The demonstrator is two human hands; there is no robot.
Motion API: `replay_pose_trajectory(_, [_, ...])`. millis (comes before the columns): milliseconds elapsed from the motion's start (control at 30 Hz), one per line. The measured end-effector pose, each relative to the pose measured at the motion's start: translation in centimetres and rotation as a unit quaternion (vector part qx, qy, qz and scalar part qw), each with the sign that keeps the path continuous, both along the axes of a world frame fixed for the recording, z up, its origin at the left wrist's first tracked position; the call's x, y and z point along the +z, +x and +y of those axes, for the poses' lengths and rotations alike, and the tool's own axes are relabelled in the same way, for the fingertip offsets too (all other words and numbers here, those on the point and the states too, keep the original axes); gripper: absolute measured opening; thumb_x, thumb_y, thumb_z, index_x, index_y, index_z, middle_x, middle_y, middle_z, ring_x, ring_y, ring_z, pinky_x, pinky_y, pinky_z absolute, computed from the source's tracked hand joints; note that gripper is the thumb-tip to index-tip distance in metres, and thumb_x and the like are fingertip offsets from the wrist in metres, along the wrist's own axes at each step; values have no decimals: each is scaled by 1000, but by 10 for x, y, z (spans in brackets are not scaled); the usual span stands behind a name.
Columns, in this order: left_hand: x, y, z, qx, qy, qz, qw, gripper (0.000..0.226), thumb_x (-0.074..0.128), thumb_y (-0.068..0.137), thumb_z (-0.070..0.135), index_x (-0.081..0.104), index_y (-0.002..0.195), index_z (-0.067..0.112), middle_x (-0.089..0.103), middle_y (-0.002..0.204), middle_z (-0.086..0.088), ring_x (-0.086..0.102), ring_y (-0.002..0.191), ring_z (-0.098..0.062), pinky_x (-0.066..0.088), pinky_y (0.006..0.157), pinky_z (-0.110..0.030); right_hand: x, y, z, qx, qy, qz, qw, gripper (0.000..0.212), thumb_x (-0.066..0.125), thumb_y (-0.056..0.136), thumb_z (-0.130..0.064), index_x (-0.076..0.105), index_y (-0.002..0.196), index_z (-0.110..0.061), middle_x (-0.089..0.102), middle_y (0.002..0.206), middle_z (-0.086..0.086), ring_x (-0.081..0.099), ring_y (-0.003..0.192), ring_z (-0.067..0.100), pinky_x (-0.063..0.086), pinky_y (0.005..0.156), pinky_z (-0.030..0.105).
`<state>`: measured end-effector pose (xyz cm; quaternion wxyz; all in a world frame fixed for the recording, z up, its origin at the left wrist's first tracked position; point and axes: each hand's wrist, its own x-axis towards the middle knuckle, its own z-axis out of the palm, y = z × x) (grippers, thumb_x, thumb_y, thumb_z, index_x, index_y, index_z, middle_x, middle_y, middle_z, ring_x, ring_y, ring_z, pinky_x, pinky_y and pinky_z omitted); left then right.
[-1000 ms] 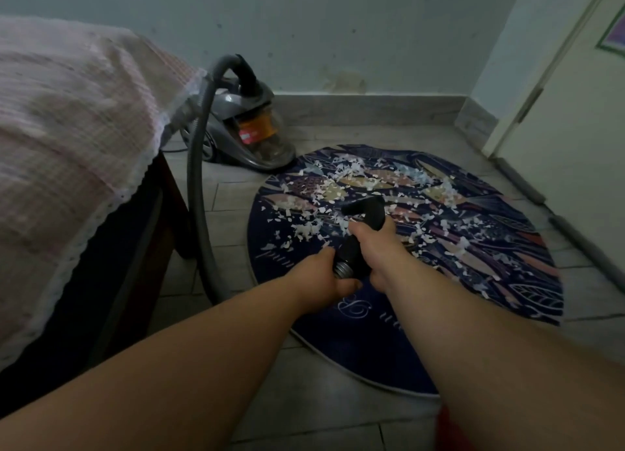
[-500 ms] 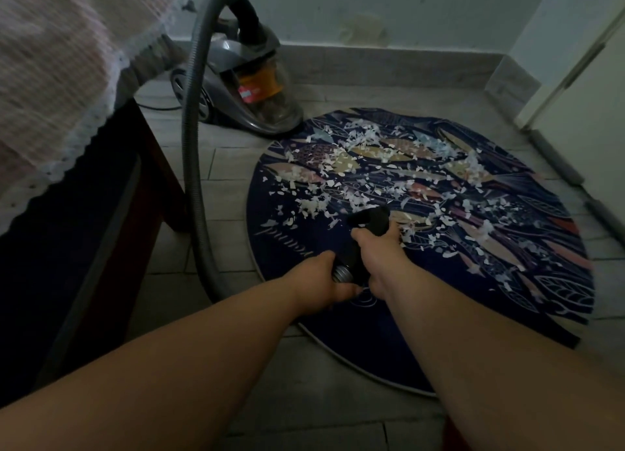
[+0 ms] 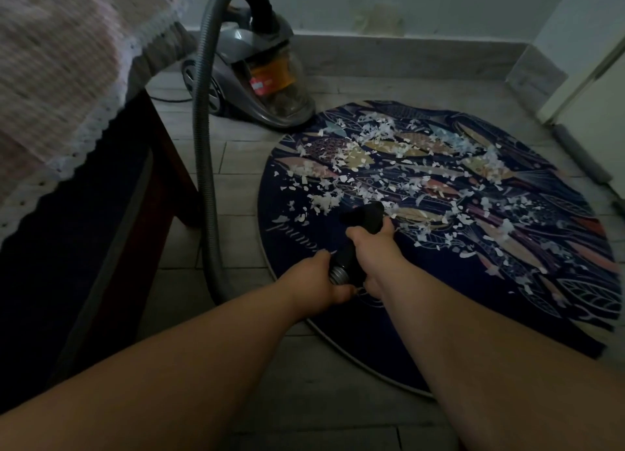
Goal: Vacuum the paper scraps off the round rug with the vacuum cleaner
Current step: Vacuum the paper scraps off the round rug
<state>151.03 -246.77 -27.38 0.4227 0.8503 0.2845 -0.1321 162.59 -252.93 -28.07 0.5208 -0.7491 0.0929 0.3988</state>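
The right hand (image 3: pixel 372 247) is wrapped around the black nozzle handle (image 3: pixel 363 217); the left hand (image 3: pixel 318 281) is closed on the ribbed hose (image 3: pixel 203 146) just behind it. The handle looks rigid and a sound place to hold, while the hose is likely springy and may drag. Paper scraps (image 3: pixel 389 166), light and easily scattered, litter the round rug's (image 3: pixel 338 325) far half. The canister vacuum cleaner (image 3: pixel 257 75) touches the rug's far edge. A bed frame (image 3: pixel 159 166) crowds the left; tiled floor (image 3: pixel 321 400) lies open nearer.

Paper scraps (image 3: pixel 399 176) lie on the round rug (image 3: pixel 338 315), vacuum cleaner (image 3: pixel 257 78) behind its left edge.
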Motion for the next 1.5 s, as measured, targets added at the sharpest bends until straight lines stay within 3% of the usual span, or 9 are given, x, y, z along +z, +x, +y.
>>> replay_pose_trajectory(167, [2, -2, 1, 9, 28, 0, 1000, 59, 70, 80, 44, 43, 122, 12, 56, 118, -7, 57, 98, -19, 44, 74, -26, 0, 0, 3, 11, 22, 13, 1000, 87, 61, 94, -24, 3, 155, -45, 54, 110, 12, 61, 95, 35, 55, 73, 44])
replay_pose_trajectory(300, [2, -6, 4, 27, 28, -2, 999, 59, 69, 80, 44, 43, 122, 12, 56, 116, -6, 57, 93, -17, 44, 72, -25, -2, -2, 11, 25, 23, 9, 999, 87, 63, 92, -25, 7, 155, -46, 56, 113, 12, 63, 99, 35, 55, 88, 53])
replay_pose_trajectory(500, [2, -16, 7, 51, 33, -3, 998, 57, 70, 79, 42, 43, 118, 11, 57, 108, -4, 59, 88, -19, 47, 69, -27, -2, -9, 18, 52, 29, 16, 998, 88, 64, 91, -26, 7, 155, -46, 54, 122, 12, 61, 103, 35, 52, 94, 53])
replay_pose_trajectory(700, [1, -25, 7, 67, 36, 9, 997, 57, 71, 77, 44, 45, 115, 11, 61, 109, -10, 65, 91, -27, 49, 67, -28, -2, -19, 21, 64, 29, 22, 997, 89, 65, 90, -28, 7, 154, -48, 53, 129, 13, 61, 105, 35, 52, 95, 54])
replay_pose_trajectory(967, [4, -37, 9, 88, 42, 17, 995, 58, 71, 76, 44, 44, 117, 11, 61, 112, -11, 65, 95, -29, 53, 74, -34, -2, -28, 28, 83, 45, 33, 995, 86, 65, 92, -27, 8, 155, -45, 51, 128, 11, 60, 105, 35, 53, 93, 53])
replay_pose_trajectory(1200, [3, -43, 17, 106, 35, 14, 994, 58, 71, 77, 43, 45, 117, 11, 61, 111, -11, 65, 94, -29, 52, 72, -33, 1, -34, 41, 98, 44, 48, 993, 90, 67, 89, -27, 8, 154, -48, 54, 128, 14, 63, 104, 37, 54, 93, 54])
replay_pose_trajectory(1500, [4, -18, 6, 55, 33, 12, 998, 58, 69, 80, 44, 43, 119, 10, 60, 112, -10, 64, 92, -26, 51, 70, -30, 6, -12, 20, 68, 10, 22, 997, 87, 62, 94, -25, 4, 156, -43, 52, 123, 12, 59, 101, 34, 54, 90, 50])
